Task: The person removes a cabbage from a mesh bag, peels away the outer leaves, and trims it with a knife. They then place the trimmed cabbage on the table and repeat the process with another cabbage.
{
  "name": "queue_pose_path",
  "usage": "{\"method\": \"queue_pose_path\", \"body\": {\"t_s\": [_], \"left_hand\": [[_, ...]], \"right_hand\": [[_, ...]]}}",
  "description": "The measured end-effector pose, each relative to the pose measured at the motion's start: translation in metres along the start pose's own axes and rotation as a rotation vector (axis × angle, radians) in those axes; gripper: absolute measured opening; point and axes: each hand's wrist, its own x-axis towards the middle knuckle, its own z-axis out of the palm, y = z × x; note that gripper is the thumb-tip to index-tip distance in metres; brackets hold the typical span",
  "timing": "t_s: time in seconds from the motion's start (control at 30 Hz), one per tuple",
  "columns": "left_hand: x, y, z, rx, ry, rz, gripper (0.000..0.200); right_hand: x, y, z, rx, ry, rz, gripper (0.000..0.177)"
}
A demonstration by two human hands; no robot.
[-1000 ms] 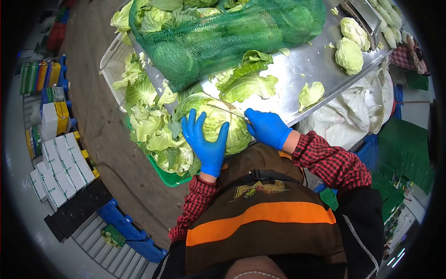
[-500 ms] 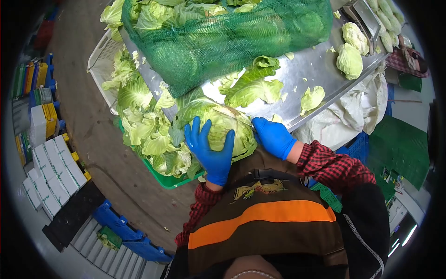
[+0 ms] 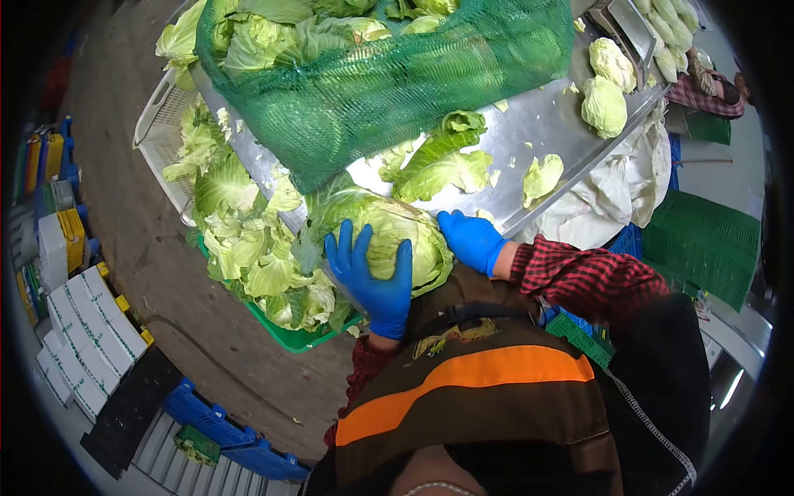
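Spread open, the gloved left hand (image 3: 372, 277) steadies one leafy cabbage (image 3: 409, 240), which lies at its 1 o'clock and at 9 o'clock from the right hand (image 3: 473, 241), whose fingers are curled closed, contents hidden. Two paler heads (image 3: 605, 106) sit at the cabbage's 2 o'clock. Green print on white boxes (image 3: 89, 331), at 8 o'clock, is too small to read.
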Motion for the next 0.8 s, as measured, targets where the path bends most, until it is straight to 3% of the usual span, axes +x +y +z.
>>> {"method": "queue_pose_path", "body": {"t_s": [0.13,0.23,0.37,0.57,0.63,0.73,0.8], "left_hand": [[0.007,-0.01,0.003,-0.058,0.031,-0.026,0.054],[0.019,-0.017,-0.002,-0.095,0.007,-0.032,0.052],[0.043,-0.03,-0.002,-0.215,-0.079,-0.038,0.047],[0.062,-0.05,0.001,-0.279,-0.059,-0.048,0.042],[0.078,-0.068,-0.009,-0.554,-0.182,-0.191,0.036],[0.087,-0.069,-0.01,-0.556,-0.198,-0.188,0.037],[0.095,-0.078,-0.012,-0.659,-0.217,-0.347,0.039]], "right_hand": [[0.01,-0.01,-0.014,-0.075,-0.057,0.013,0.022],[0.01,0.003,0.013,-0.06,-0.05,0.014,0.022],[0.017,0.01,0.035,0.058,0.109,-0.057,0.022],[0.021,-0.018,0.011,0.004,-0.006,0.132,0.021],[0.03,-0.011,0.019,0.023,0.094,-0.042,0.02],[0.044,0.01,0.051,0.086,0.121,-0.014,0.022],[0.055,0.008,0.064,0.222,0.142,0.039,0.024]]}}
